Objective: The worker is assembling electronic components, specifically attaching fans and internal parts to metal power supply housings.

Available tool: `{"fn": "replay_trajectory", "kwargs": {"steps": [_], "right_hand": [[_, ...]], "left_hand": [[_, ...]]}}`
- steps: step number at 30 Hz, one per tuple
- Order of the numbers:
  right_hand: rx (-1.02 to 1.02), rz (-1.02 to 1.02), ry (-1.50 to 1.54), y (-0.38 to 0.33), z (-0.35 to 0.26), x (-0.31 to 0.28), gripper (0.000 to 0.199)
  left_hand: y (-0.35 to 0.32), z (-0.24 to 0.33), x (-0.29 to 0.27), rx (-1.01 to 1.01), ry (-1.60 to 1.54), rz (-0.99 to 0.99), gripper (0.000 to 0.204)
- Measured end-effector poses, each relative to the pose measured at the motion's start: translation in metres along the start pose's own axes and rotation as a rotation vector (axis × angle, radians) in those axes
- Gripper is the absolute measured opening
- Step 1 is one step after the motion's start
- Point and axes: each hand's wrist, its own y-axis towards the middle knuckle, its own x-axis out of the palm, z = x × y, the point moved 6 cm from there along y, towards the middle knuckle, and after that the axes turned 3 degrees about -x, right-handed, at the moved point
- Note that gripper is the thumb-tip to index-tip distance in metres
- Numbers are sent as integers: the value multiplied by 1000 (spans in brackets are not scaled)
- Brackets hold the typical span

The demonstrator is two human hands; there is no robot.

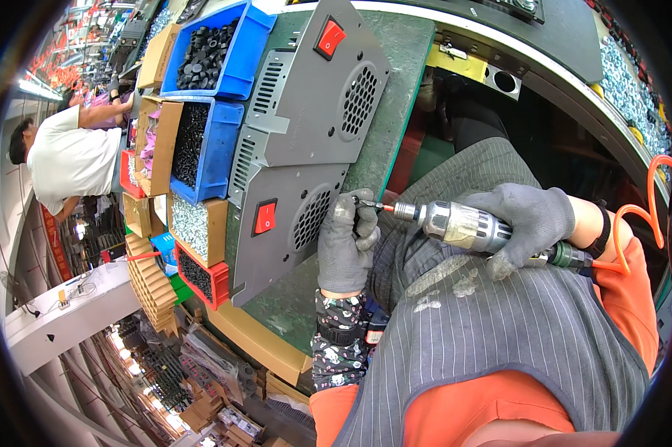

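Note:
My right hand [533, 223], in a grey glove, is wrapped round a pneumatic screwdriver [462, 226] with a metal body and an orange air hose. The driver's bit points left and meets the fingertips of my left hand [343, 246], also gloved. Those fingers are closed in a pinch on a small dark screw [361, 201] at the tip of the bit. Just beyond my left hand, two grey metal panels lie side by side on the green bench. The nearer panel [280, 253] and the farther panel [306, 97] each carry a red rocker switch and a round honeycomb vent.
Blue bins [235, 56] of black parts stand left of the panels. Beside them are a cardboard box [215, 223] of silvery screws and a red bin [218, 287] of dark screws. The green bench [410, 52] ends near my lap. A person [75, 153] in white works at far left.

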Motion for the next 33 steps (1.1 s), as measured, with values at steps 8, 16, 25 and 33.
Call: {"fn": "replay_trajectory", "kwargs": {"steps": [8, 16, 25, 33], "right_hand": [[7, 3, 76, -5, 5, -1, 58], [40, -72, 286, -12, 15, -2, 64], [158, 205, -123, 9, 23, -35, 59], [101, 240, 20, 23, 31, -27, 55]], "left_hand": [[-2, 9, 15, 89, 205, -37, 35], [-5, 19, 31, 130, 663, -121, 52], [-72, 144, 133, 661, 1679, 137, 30], [16, 160, 124, -84, 1962, -154, 39]]}}
